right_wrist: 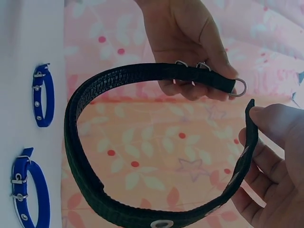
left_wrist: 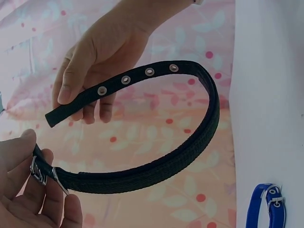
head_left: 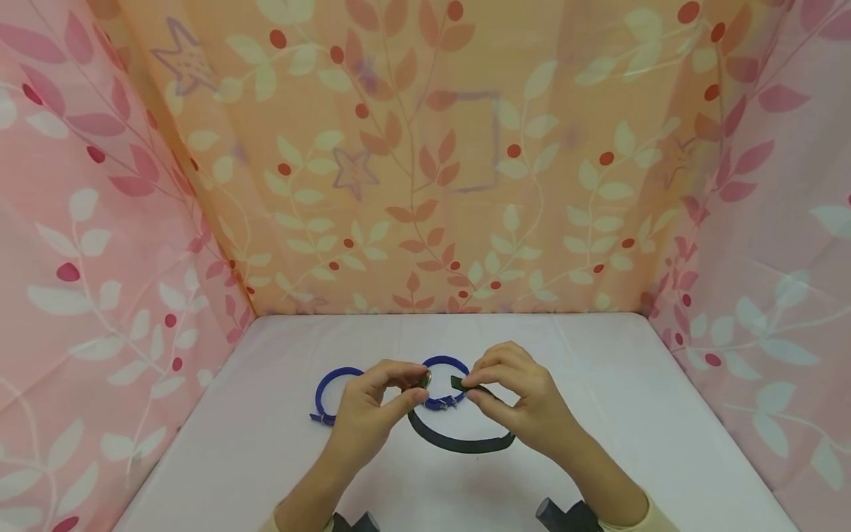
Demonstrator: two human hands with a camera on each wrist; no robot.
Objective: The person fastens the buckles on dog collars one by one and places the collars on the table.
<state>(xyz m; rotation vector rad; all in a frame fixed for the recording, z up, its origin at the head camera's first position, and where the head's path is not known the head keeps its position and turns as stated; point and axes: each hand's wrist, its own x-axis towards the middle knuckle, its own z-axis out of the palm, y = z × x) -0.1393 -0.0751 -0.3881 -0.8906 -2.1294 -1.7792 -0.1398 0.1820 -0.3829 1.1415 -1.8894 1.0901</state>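
Observation:
A dark collar (head_left: pixel 465 445) hangs in an open loop between my two hands, above the table. My left hand (head_left: pixel 368 410) pinches its buckle end; the silver buckle (left_wrist: pixel 39 171) shows in the left wrist view. With thumb and fingers, my right hand (head_left: pixel 525 395) grips the strap near its free tip (left_wrist: pixel 56 117). Several metal-ringed holes (left_wrist: pixel 126 80) run along that end. The tip and the buckle are apart, facing each other across a small gap. In the right wrist view, a metal ring (right_wrist: pixel 241 88) sticks out past the left fingers.
Two blue collars lie on the white table (head_left: pixel 219 458), both fastened into loops. One blue collar (head_left: pixel 327 384) is left of and partly behind my left hand; the other blue collar (head_left: pixel 447 360) lies beyond the dark one. Patterned cloth walls (head_left: pixel 425 244) enclose the back and sides.

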